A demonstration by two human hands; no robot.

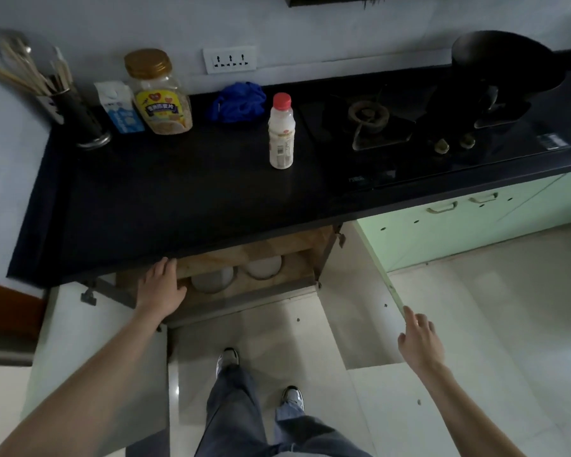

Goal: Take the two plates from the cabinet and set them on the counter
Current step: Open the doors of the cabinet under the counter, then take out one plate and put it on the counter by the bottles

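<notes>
Two white plates lie side by side inside the open cabinet under the black counter (165, 192): the left plate (213, 280) and the right plate (263, 266), both partly hidden by the counter's edge. My left hand (161, 285) reaches into the cabinet opening with straight fingers, just left of the left plate, and holds nothing. My right hand (417, 341) is out at the edge of the right cabinet door (360, 291), its fingertips touching that edge, fingers relaxed.
Both cabinet doors stand open; the left door (96, 357) swings toward me. On the counter stand a utensil holder (76, 113), a milk carton (121, 107), a cereal jar (160, 94), a blue cloth (238, 102) and a red-capped bottle (281, 131). A gas hob (376, 123) with a wok (505, 69) is at the right.
</notes>
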